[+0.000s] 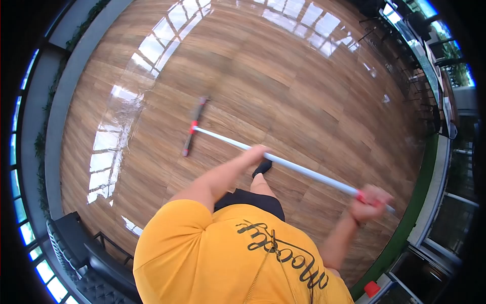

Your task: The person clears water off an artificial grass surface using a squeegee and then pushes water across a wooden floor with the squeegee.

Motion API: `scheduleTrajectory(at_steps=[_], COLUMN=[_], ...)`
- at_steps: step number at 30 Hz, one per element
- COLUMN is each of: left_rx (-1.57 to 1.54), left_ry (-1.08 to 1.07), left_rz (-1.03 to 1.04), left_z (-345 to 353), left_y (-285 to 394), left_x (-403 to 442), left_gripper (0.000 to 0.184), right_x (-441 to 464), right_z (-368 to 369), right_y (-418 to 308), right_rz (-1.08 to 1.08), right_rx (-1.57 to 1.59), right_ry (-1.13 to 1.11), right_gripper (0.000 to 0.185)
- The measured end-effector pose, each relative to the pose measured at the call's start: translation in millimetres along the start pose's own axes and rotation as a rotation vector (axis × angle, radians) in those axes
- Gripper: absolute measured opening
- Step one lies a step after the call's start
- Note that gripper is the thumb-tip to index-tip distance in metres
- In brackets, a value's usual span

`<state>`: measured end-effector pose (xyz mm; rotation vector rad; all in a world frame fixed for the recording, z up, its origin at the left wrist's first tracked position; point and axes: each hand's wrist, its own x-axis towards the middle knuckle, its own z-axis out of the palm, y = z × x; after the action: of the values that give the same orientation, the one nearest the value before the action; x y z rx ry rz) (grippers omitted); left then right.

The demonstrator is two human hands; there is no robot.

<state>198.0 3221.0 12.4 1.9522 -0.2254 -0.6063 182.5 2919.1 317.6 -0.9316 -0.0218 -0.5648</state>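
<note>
A long-handled floor squeegee lies slantwise across the view, with a pale pole [314, 175] and a narrow dark head [194, 124] that is red at its centre and near its lower end. The head is down on the wood floor, left of the middle. Midway along the pole, my left hand [257, 153] is closed around it, its fingers mostly hidden. My right hand [371, 201] grips the red section near the upper end of the pole and is slightly blurred. The pole's tip [390, 209] sticks out beyond that hand.
Glossy wood floor [304, 111] spreads ahead, with window reflections. Dark sofas [96, 258] stand at the lower left. A grey ledge [71, 96] with plants borders the left side. Chairs and tables [420, 55] stand at the far right, near a green strip [422, 187]. My foot [262, 167] is below the pole.
</note>
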Motion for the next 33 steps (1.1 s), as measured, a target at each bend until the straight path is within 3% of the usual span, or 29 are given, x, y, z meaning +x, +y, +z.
scheduleTrajectory(at_steps=[1,2,3,5,6,13,17,20,23,27,29,33], left_rx=[0.003,0.386,0.463,0.588,0.589,0.457,0.439,0.376,0.276,0.185,0.281,0.391], left_ry=[0.075,0.126,0.022,0.01,0.011,0.175,0.089,0.098,0.1,0.341,0.399,0.553], left_rz=[-0.035,0.073,-0.125,-0.268,-0.283,0.371,0.414,0.479,0.371,0.245,0.203,0.191], left_z=[-14,-49,-76,-106,-109,-46,-35,-51,-101,-193,-235,-300], left_y=[-63,-79,-93,-94,-82,108,172,150,118,37,-24,-71], left_x=[10,3,-1,-4,1,125,195,229,235,203,190,140], left_gripper=[0.016,0.012,0.012,0.011,0.011,0.015,0.017,0.016,0.015,0.011,0.007,0.011], right_x=[0,-5,-11,5,22,197,249,249,253,236,212,165], right_z=[-17,1,13,17,21,36,64,101,130,169,199,237], right_y=[46,76,100,118,114,-39,-82,-46,16,129,181,236], right_rz=[0.063,0.118,0.183,0.267,0.27,-0.027,-0.151,-0.187,-0.177,-0.084,-0.067,-0.002], right_rx=[0.006,-0.059,-0.032,0.004,0.017,0.045,-0.124,-0.241,-0.193,-0.119,-0.061,-0.035], right_ry=[-0.076,-0.101,-0.114,-0.125,-0.143,-0.275,-0.265,-0.228,-0.233,-0.252,-0.316,-0.381], right_gripper=[0.03,0.028,0.029,0.03,0.032,0.04,0.039,0.041,0.045,0.038,0.034,0.031])
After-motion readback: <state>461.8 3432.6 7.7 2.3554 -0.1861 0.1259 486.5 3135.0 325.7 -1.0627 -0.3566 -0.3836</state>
